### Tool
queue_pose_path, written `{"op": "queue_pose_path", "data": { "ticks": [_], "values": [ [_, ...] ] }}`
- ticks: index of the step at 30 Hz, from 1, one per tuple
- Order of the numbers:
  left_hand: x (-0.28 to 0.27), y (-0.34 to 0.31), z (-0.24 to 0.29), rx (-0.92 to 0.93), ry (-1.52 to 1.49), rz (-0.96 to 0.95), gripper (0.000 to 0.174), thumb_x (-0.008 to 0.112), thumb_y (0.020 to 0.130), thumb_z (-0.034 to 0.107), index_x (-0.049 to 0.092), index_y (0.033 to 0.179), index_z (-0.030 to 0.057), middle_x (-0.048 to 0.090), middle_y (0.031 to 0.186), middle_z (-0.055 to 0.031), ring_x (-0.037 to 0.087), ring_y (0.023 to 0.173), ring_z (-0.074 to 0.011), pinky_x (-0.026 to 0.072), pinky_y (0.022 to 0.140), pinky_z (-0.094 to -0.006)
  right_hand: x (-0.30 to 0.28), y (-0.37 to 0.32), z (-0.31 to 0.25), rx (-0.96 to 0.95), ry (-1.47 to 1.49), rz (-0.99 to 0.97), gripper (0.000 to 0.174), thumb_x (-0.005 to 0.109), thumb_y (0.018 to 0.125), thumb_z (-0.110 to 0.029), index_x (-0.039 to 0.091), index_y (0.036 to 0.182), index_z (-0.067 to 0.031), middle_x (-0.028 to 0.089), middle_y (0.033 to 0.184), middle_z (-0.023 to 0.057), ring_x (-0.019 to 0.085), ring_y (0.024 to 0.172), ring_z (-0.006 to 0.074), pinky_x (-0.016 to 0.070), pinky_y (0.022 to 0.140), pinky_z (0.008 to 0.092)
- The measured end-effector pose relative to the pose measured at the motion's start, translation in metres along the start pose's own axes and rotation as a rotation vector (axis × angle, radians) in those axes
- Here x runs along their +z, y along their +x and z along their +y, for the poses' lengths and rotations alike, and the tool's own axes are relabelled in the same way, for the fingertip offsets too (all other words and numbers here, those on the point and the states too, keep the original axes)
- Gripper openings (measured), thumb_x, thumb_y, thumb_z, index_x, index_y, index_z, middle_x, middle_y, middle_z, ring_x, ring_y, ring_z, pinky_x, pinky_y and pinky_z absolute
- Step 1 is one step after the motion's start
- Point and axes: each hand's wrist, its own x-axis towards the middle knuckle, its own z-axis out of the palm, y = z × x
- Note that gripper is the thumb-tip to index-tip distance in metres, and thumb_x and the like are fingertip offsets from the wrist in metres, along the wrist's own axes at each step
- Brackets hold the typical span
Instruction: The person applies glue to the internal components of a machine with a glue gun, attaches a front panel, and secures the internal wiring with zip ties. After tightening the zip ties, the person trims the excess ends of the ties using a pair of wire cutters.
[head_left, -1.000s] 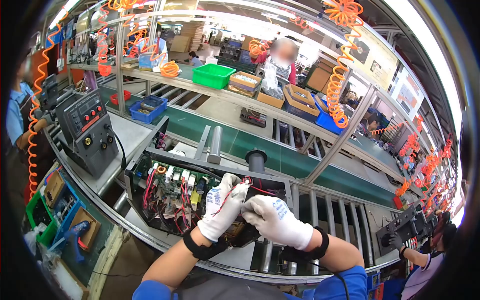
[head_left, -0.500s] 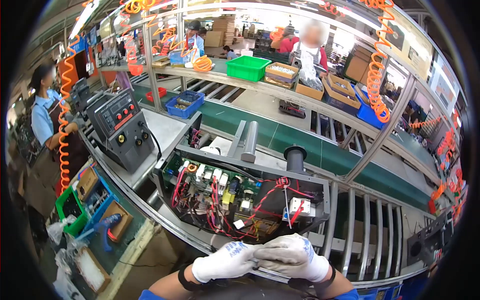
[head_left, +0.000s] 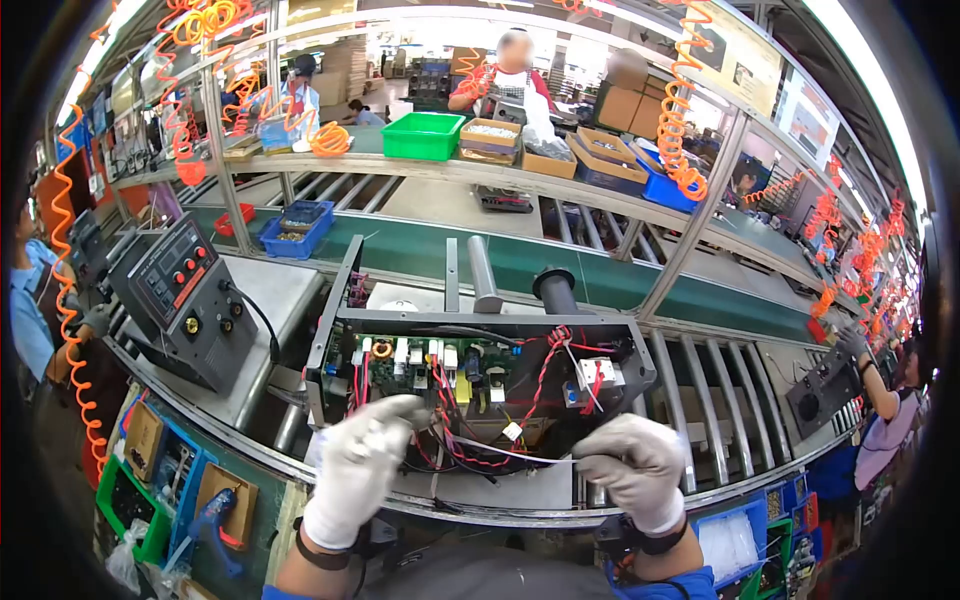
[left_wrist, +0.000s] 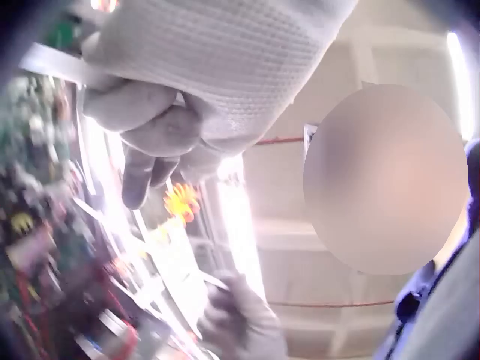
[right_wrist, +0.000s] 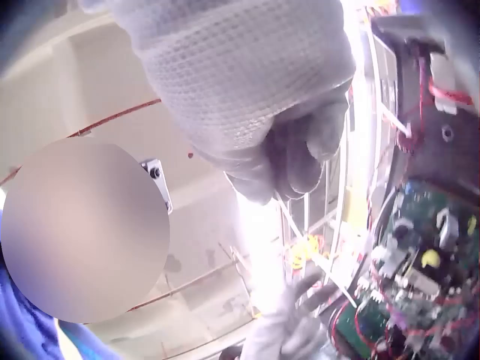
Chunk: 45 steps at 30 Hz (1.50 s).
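Note:
The right hand (head_left: 635, 465), in a white glove, pinches one end of a thin white strip (head_left: 520, 457) that stretches left across the front of an open machine chassis (head_left: 480, 320). Curled fingers grip the strip (right_wrist: 319, 259) in the right wrist view. My left hand (head_left: 360, 465), also gloved, hovers at the chassis's front left, blurred; its fingers look loosely bent and spread, and no held thing can be made out. Inside the chassis are a circuit board, twisted red wires (head_left: 541, 378), a white connector (head_left: 513, 431) and a white block (head_left: 600, 373) with a strip beside it.
A finished-looking machine (head_left: 180, 300) stands left on the metal bench. Rollers (head_left: 705, 410) run to the right, a green belt (head_left: 420, 240) behind. Part bins (head_left: 130, 515) flank the lower left; a blue bin (head_left: 735, 545) is lower right. Coiled orange hoses (head_left: 680, 130) hang overhead. People work around.
The hands, together in front of the chassis half a second ago, have separated, left hand leftward and right hand rightward. A white strip now shows in the right hand. The head view has shifted.

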Motion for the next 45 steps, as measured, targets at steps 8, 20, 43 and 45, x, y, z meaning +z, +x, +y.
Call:
{"op": "queue_pose_path", "data": {
  "ticks": [8,20,43,45],
  "values": [
    [0.027,0.017,0.009,0.259,0.224,-0.076,0.015,0.06,0.087,0.01,0.067,0.097,0.0002,0.065,0.074,-0.0099,0.059,0.062,-0.0123,0.047,0.06,-0.0253,0.014,0.011,0.037,0.183,0.038,-0.05,0.018,0.064,0.083,-0.009,0.066,0.099,0.0013,0.067,0.087,0.0141,0.066,0.077,0.0275,0.0527,0.069,0.0325],
    [0.052,0.091,0.004,0.223,0.344,-0.034,0.015,0.051,0.089,0.011,0.06,0.093,0.0005,0.053,0.069,-0.0079,0.051,0.063,-0.0125,0.0416,0.06,-0.0276,0.052,0.039,0.081,0.226,0.111,-0.079,0.054,0.053,0.086,-0.007,0.036,0.136,0.0051,0.058,0.108,0.0197,0.062,0.085,0.0255,0.0497,0.081,0.0352],
    [0.025,0.027,-0.003,0.015,0.03,0.072,0.012,0.057,0.088,0.001,0.065,0.096,-0.0026,0.057,0.076,0.0043,0.046,0.065,-0.0009,0.0386,0.057,-0.0165,0.068,0.015,0.067,0.082,-0.159,-0.263,0.023,0.057,0.091,-0.02,0.06,0.11,-0.0074,0.062,0.084,0.0111,0.064,0.072,0.0253,0.0501,0.062,0.0347],
    [0.033,0.022,-0.001,0.005,-0.141,0.008,0.017,0.056,0.087,-0.002,0.065,0.101,-0.003,0.058,0.079,0.0036,0.045,0.066,-0.001,0.0388,0.059,-0.0153,0.068,0.015,0.058,0.082,-0.241,-0.267,0.02,0.055,0.091,-0.023,0.061,0.104,-0.01,0.062,0.088,0.0138,0.064,0.08,0.0314,0.0509,0.066,0.0406]
  ]
}}
